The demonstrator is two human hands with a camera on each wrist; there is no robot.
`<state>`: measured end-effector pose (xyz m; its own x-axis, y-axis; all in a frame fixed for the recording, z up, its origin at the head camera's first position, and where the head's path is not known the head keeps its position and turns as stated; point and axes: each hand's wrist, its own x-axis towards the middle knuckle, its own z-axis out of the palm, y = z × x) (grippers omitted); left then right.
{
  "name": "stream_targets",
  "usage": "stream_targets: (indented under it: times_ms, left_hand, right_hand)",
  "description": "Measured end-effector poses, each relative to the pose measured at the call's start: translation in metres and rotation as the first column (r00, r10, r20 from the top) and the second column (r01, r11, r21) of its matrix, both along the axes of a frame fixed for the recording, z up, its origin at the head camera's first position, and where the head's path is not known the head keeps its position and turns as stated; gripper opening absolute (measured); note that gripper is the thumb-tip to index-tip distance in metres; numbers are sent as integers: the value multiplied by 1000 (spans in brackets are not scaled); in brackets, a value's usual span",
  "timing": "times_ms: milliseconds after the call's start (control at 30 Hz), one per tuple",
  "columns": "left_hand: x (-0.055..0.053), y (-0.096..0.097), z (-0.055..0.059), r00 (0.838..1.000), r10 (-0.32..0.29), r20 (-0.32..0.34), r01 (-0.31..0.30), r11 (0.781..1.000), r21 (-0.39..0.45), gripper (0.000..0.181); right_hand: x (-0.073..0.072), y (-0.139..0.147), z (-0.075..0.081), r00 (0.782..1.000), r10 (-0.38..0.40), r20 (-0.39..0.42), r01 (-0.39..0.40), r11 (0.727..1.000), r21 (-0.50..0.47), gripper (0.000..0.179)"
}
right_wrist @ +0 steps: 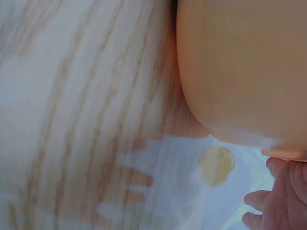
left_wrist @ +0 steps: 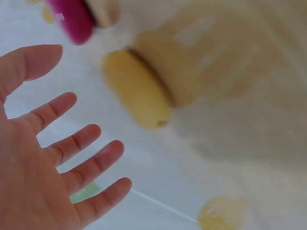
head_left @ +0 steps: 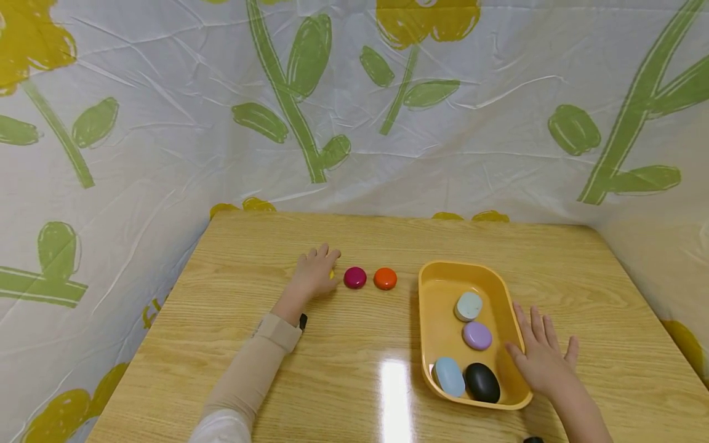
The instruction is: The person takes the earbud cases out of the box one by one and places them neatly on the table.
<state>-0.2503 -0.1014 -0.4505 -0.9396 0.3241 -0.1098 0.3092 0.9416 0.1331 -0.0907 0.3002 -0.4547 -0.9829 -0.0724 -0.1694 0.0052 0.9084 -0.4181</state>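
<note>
My left hand (head_left: 314, 274) is spread over a yellow stone-shaped piece (left_wrist: 136, 88), mostly hidden beneath it in the head view. In the left wrist view the fingers are extended and a gap shows between them and the yellow piece. A glossy magenta piece (head_left: 355, 277) lies just right of that hand, with an orange one (head_left: 385, 278) beside it. My right hand (head_left: 545, 360), fingers spread, is at the right rim of a yellow-orange tray (head_left: 443, 314); its thumb overlaps the rim. The right wrist view shows fingers against the tray's edge.
Inside the tray are a pale grey-green piece (head_left: 469, 306), a purple one (head_left: 477, 336), a light blue one (head_left: 449, 376) and a black one (head_left: 482, 383). The wooden table (head_left: 332, 357) meets a flower-printed cloth (head_left: 183, 111) at its back and sides.
</note>
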Motion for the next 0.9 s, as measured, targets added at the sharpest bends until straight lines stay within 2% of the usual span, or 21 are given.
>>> stream_targets:
  times_ms: [67, 167, 267, 333, 500, 633, 733, 900]
  left_hand:
    - [1, 8, 7, 1000, -13, -15, 13, 1000, 1, 57]
    - [3, 24, 18, 997, -67, -47, 67, 998, -8, 59]
    - [8, 43, 27, 983, -155, -103, 152, 988, -31, 59]
    - [13, 58, 31, 968, -211, -137, 208, 977, -37, 58]
    - [25, 98, 35, 916, -356, -185, 348, 934, -74, 57]
    - [38, 130, 33, 860, -470, -200, 456, 883, -114, 57]
    - [49, 151, 31, 822, -539, -183, 517, 842, -155, 58]
    - [62, 180, 23, 775, -619, -126, 579, 776, -251, 56]
  right_hand:
    - [0, 0, -1, 1000, 0, -3, 0, 1000, 2, 71]
    - [0, 0, -1, 1000, 0, -5, 0, 1000, 5, 71]
    - [0, 1, -2, 1000, 0, -5, 0, 1000, 6, 70]
    - [0, 1, -2, 1000, 1, -4, -1, 1000, 7, 70]
    - [0, 1, -2, 1000, -1, -7, 1, 1000, 7, 70]
    - [0, 1, -1, 1000, -2, -11, 2, 1000, 5, 70]
    - [0, 1, -2, 1000, -1, -13, 1, 1000, 6, 70]
    - [0, 1, -2, 1000, -2, -18, 2, 1000, 10, 70]
